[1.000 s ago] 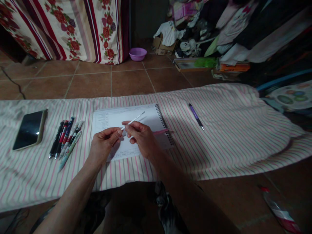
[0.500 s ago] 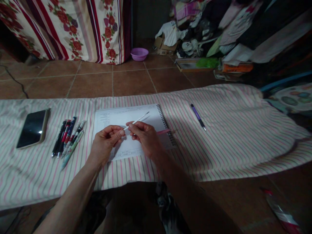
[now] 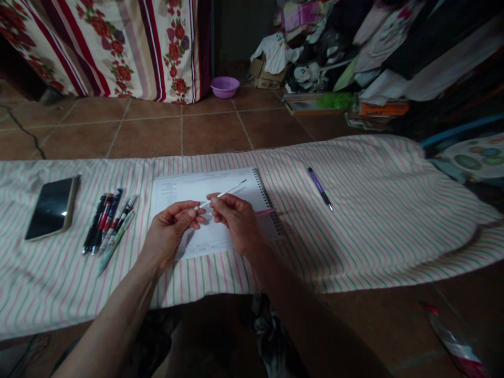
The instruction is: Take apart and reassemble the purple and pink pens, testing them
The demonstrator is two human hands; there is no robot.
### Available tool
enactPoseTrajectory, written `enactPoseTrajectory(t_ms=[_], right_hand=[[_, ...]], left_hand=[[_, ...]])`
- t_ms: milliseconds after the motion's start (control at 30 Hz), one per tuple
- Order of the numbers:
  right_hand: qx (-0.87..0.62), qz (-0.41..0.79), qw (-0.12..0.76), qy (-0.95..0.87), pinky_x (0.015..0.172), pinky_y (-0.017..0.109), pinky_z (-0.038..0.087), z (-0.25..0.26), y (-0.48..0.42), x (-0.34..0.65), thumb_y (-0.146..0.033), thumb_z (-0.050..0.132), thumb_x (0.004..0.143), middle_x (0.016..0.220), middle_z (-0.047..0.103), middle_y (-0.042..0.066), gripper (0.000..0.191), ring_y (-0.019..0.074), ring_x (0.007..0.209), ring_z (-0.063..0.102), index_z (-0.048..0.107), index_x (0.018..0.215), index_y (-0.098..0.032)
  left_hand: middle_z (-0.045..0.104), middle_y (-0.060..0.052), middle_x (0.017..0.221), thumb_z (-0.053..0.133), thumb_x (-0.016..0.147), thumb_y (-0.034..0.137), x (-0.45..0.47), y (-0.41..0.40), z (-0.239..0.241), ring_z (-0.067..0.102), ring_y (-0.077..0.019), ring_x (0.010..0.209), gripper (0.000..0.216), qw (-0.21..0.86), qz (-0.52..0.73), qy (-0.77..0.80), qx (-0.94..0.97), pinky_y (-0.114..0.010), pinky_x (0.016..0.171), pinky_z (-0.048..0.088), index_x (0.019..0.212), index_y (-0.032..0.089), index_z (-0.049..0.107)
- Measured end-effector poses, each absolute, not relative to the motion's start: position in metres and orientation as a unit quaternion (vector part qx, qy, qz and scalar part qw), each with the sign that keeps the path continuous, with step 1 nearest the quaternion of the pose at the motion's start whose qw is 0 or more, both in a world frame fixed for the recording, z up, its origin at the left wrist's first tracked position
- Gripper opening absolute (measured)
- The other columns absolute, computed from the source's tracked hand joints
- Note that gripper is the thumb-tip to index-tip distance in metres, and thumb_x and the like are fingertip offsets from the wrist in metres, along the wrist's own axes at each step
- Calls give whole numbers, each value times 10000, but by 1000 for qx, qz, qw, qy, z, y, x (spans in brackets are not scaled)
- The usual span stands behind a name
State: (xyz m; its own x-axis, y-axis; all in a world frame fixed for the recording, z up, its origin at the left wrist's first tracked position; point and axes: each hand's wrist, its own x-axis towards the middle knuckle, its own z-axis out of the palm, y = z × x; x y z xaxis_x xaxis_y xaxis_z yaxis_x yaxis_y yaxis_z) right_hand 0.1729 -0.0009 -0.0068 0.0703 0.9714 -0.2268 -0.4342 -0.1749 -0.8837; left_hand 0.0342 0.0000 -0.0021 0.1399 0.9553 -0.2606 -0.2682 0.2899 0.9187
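Observation:
A thin white pen refill (image 3: 226, 192) with a dark tip slants up to the right over an open spiral notebook (image 3: 197, 184). My right hand (image 3: 234, 216) pinches the refill near its middle between thumb and fingers. At the lower end, my left hand (image 3: 173, 223) is closed with thumb and forefinger on the white end of the same refill. A slim pink piece (image 3: 266, 212) sticks out past my right hand over the notebook's spiral side; whether the hand holds it or it lies on the page, I cannot tell.
Left of the notebook lie several pens (image 3: 108, 223) in a bunch, then a phone (image 3: 51, 206). A purple pen (image 3: 319, 188) rests to the right on the striped cloth (image 3: 378, 220). Beyond, on the tiled floor, stands a purple basin (image 3: 225, 87); a bottle (image 3: 452, 338) lies at lower right.
The refill and my right hand have shifted slightly to the right. More of the white end shows between my two hands, which are a little farther apart.

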Motion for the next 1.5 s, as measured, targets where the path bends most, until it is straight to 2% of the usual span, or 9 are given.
enactPoseTrajectory(t_ms=[233, 800, 900, 1067, 1167, 1267, 1367, 1500], right_hand=[[-458, 606, 577, -299, 532, 196, 414, -5, -1, 174, -302, 698, 636, 836, 647, 7, 134, 40, 547, 476, 658, 624, -175], [-454, 601, 569, -329, 512, 194, 418, -6, -1, 173, -296, 668, 669, 883, 657, 11, 145, 34, 536, 484, 634, 606, -170], [-469, 573, 573, -351, 474, 183, 373, -7, 0, 174, -312, 652, 695, 797, 645, 1, 163, 37, 533, 473, 625, 619, -170], [-492, 552, 554, -383, 381, 185, 248, -4, -1, 177, -342, 620, 732, 642, 588, -22, 204, 20, 426, 355, 596, 642, -160], [-476, 554, 555, -398, 411, 186, 316, -3, -1, 178, -307, 590, 750, 712, 618, -3, 187, 24, 452, 421, 581, 640, -156], [-467, 564, 556, -394, 475, 191, 400, -4, 0, 177, -258, 572, 747, 748, 638, 5, 98, 54, 538, 522, 602, 756, -166], [-474, 568, 532, -413, 491, 200, 426, -6, 1, 177, -247, 563, 748, 673, 622, -13, 125, 62, 522, 532, 602, 834, -165], [-471, 547, 509, -469, 492, 198, 418, -7, 0, 178, -290, 571, 768, 565, 563, -42, 147, 57, 477, 504, 618, 806, -156]], left_hand=[[666, -20, 667, 747, 611, 195, 35, 1, -2, 535, -65, 559, 186, 643, 473, 480, 364, -183, 522, 401, 784, 140, 703], [648, -31, 657, 767, 604, 231, 37, 1, -3, 531, -68, 543, 213, 672, 484, 455, 327, -162, 489, 388, 756, 112, 675], [626, -24, 634, 754, 628, 257, 37, 0, -3, 513, -62, 532, 214, 667, 483, 461, 331, -159, 471, 371, 755, 103, 676], [624, -24, 632, 765, 609, 261, 38, 1, -2, 511, -63, 541, 252, 668, 480, 471, 318, -169, 483, 380, 787, 98, 690], [646, -38, 670, 766, 600, 242, 37, 1, -1, 524, -67, 565, 281, 674, 480, 465, 315, -175, 507, 394, 830, 97, 695], [669, -48, 699, 762, 599, 209, 36, 0, -2, 541, -75, 579, 295, 662, 485, 465, 331, -190, 543, 413, 865, 106, 688], [673, -38, 693, 740, 637, 203, 37, 0, -5, 548, -77, 573, 248, 640, 498, 456, 367, -205, 576, 425, 860, 126, 667], [665, -23, 699, 704, 691, 219, 38, 1, -9, 555, -85, 581, 181, 606, 508, 449, 415, -216, 583, 427, 841, 141, 637]])
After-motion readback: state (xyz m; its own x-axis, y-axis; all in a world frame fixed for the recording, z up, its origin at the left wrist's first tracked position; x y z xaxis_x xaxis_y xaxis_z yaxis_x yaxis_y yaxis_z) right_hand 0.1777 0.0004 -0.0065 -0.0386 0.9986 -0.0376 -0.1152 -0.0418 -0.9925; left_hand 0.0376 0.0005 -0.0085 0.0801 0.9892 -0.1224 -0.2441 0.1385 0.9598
